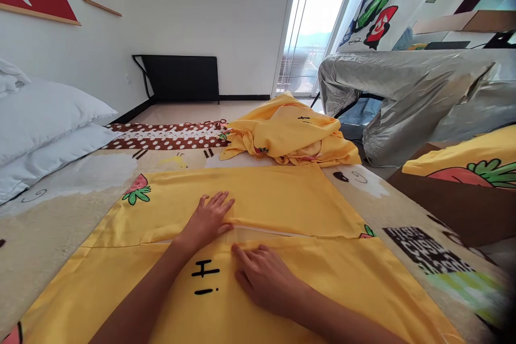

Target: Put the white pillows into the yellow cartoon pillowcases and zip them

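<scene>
A yellow pillowcase (282, 199) printed with strawberries and a black "Hi" lies spread flat on the bed in front of me. My left hand (209, 217) rests flat on it, fingers stretched out, just beyond a fold line across the cloth. My right hand (262, 274) lies palm down on the nearer flap, next to the "Hi", fingers extended toward the fold. Neither hand holds anything.
A crumpled pile of yellow fabric (290, 131) sits further back on the bed. White pillows (44, 123) are stacked at the left. A silver-covered object (407, 97) and another yellow strawberry cloth (471, 161) stand at the right. A brown dotted sheet (169, 137) lies behind.
</scene>
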`<state>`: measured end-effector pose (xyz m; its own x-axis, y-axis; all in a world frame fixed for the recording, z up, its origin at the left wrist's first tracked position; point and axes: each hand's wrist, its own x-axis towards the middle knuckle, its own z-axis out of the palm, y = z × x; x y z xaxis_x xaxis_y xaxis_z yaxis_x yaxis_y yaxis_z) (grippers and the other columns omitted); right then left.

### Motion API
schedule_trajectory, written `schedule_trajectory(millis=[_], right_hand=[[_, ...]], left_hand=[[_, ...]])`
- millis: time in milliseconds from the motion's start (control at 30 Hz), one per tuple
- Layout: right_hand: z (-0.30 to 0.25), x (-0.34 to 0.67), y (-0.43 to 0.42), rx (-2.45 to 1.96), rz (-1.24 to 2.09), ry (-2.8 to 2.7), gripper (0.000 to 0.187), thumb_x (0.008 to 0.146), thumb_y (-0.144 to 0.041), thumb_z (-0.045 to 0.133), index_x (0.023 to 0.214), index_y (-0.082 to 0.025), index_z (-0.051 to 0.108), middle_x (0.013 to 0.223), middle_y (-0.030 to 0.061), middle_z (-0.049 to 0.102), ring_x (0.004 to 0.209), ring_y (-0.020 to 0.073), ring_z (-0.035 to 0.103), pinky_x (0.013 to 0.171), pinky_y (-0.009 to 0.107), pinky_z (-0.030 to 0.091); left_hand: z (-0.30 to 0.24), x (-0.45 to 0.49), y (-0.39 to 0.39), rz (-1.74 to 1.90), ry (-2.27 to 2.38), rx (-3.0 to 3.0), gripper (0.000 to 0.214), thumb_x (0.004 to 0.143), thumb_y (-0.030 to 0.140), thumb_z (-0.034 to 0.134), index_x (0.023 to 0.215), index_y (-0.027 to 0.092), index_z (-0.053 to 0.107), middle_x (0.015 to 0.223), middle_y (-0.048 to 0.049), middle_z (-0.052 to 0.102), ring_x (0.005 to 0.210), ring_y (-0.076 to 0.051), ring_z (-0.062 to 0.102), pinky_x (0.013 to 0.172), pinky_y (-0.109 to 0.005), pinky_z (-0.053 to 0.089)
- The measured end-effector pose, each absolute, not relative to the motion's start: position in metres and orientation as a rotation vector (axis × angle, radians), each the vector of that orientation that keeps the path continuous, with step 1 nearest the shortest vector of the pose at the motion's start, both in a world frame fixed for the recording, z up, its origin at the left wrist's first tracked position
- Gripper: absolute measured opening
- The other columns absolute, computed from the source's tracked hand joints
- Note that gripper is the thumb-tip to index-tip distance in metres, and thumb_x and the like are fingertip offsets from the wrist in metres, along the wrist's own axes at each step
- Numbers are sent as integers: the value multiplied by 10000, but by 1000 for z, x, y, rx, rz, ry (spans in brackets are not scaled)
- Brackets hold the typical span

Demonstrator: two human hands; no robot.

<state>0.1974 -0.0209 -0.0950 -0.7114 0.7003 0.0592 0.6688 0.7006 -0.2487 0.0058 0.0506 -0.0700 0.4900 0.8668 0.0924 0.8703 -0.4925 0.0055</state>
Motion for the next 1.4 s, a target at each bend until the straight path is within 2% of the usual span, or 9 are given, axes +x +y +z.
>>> schedule_trajectory(millis=[100,200,300,367,600,767,900,1067,1400], right_hand=[[-95,197,-21,-1097,292,-2785,385,926,-221,416,1286,-90,454,931,75,699,792,201,639,695,308,352],[-94,197,-21,-1085,264,-2800,378,930,-210,408,1279,-75,463,909,75,700,771,199,639,682,312,354],[-94,196,-21,-1068,235,-2797,352,935,-204,404,1254,-76,480,877,74,698,747,190,635,667,306,350],[-95,196,-21,-1059,210,-2797,342,937,-197,396,1244,-74,484,848,75,695,730,183,630,655,302,344],[-100,197,-22,-1056,136,-2797,328,930,-208,390,1203,-73,510,824,78,687,713,199,618,652,325,347],[-94,196,-23,-1172,374,-2797,284,908,-214,411,1144,-117,536,812,60,700,709,197,633,676,306,362],[-81,194,-32,-1279,514,-2794,337,903,-263,428,1196,-138,537,802,71,711,727,216,654,649,286,358],[-61,191,-46,-1307,641,-2837,241,892,-297,446,984,-163,624,810,85,718,709,220,672,563,270,326],[-72,181,-56,-1057,613,-3088,280,851,-424,584,858,-158,669,697,75,718,592,211,673,452,246,270]], left_hand=[[-55,10,42,-144,-1392,-2759,313,880,223,577,1192,195,569,1362,-108,548,1248,-247,499,1001,-435,359],[-43,15,34,-112,-1291,-2861,128,890,143,521,910,181,642,1042,-48,700,969,-194,629,870,-356,410],[-37,18,28,-8,-1219,-2917,270,885,65,450,681,168,593,752,-10,679,733,-149,622,759,-318,403],[-38,20,26,53,-1187,-2939,287,870,46,448,637,161,571,711,-10,661,694,-142,607,733,-312,393],[-50,24,27,52,-1314,-2977,107,892,203,522,897,176,625,1010,-43,682,1016,-205,573,849,-355,373],[-51,21,28,34,-1384,-2945,256,954,181,358,956,186,614,1076,-64,686,1184,-240,509,949,-449,334],[-59,15,31,30,-1455,-2964,409,934,117,302,1252,212,541,1354,-75,564,1419,-266,263,1088,-567,204],[-76,8,39,16,-1510,-2926,550,898,68,290,1389,268,435,1454,-38,461,1445,-258,205,1104,-616,185],[-97,6,56,-195,-1641,-2768,476,990,451,218,1424,340,380,1496,-5,393,1451,-254,185,1122,-621,157]])
